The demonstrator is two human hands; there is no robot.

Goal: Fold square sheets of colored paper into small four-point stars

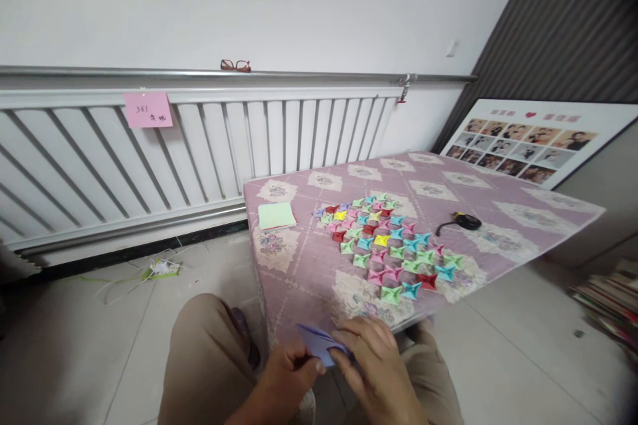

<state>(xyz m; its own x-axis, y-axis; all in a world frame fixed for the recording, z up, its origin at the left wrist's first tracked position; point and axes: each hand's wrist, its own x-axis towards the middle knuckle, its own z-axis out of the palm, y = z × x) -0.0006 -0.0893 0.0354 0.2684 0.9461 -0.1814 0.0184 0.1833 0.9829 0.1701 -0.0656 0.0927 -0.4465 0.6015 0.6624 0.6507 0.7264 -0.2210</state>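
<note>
A partly folded sheet of purple origami paper (319,344) is held between both hands, just off the table's near edge. My left hand (289,375) pinches its lower left part between thumb and fingers. On the other side, my right hand (371,362) grips the right end, thumb underneath and fingers over the top. Rows of small folded paper pieces (381,240) in green, blue, pink, red and yellow stand on the table beyond the hands. A stack of square paper (276,216), pale green on top, lies at the table's left side.
The table (299,279) has a purple floral cloth. A black coiled item (467,221) lies on its right side. Glasses (236,66) rest on the pipe above the radiator (224,139). A power strip (164,269) with cables is on the floor; a photo board (518,139) leans behind.
</note>
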